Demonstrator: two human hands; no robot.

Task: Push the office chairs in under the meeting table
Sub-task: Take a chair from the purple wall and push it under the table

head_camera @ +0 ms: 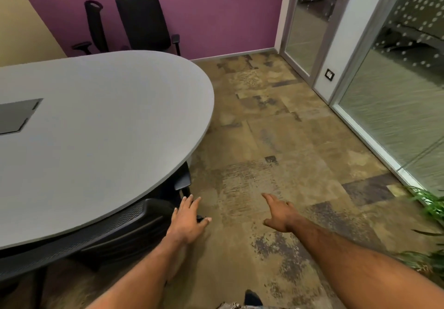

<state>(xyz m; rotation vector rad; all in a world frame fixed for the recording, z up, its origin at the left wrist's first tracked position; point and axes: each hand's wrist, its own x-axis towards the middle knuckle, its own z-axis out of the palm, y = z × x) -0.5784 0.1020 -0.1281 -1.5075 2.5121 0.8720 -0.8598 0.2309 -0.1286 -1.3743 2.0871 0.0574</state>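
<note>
Looking down past the rounded end of the grey surface point(108, 116). Finding the near chair point(108, 231) tucked in under the surface's near edge, its mesh backrest lying close along the rim and one armrest point(183, 180) poking out below the curve.

Reaching forward with the left grip point(188, 217), fingers straight and spread apart, clamping nothing. Hovering at the right end of the near chair's backrest, just beside it, with contact being too hard to tell.

Stretching the right grip point(280, 215) out over the carpet point(276, 128), fingers apart and relaxed, carrying nothing, hanging well apart from the near chair.

Seeing two more black chairs beyond the far edge, near the purple wall point(216, 8): the tall chair point(144, 22) showing its broad back, and the side-on chair point(96, 27) just left of it. Showing only backs and armrests above the surface, so being unable to tell whether the seats are sitting under it.

Noting a dark hatch point(18, 115) lying flush in the surface at the left edge, lid closed, contents hidden.

Catching glass panels point(396, 92) running along the right, a socket point(329, 75) sitting on the white post between them, and plant point(430, 203) leaves showing at the lower right, the pot being cut off from view.
</note>
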